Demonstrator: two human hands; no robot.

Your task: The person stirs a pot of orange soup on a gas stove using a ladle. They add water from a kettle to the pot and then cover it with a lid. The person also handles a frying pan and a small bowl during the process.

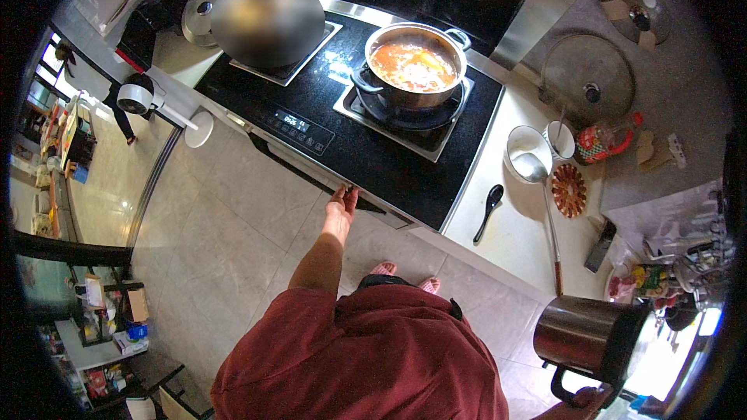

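Observation:
My left hand (342, 201) reaches to the front edge of the black built-in cooktop (280, 93), its fingertips at the top of the drawer or cabinet front below; whether they grip it is unclear. At the lower right, my right hand (590, 398), partly hidden, is closed around the black handle of a dark cylindrical metal pot (575, 329), which is tilted on its side. A steel two-handled pot (408, 99) of bubbling reddish-orange soup or stew stands on the right burner. On the left burner is a large pan or pot (267, 20), its contents blurred.
On the right counter (467, 210) lie a black spoon (489, 213) and a long-handled ladle (551, 227) resting in a white bowl (516, 143). A cup (559, 140), a bottle (607, 140) and a brown trivet (569, 191) are beside them. Glass lids (583, 79) hang on the wall.

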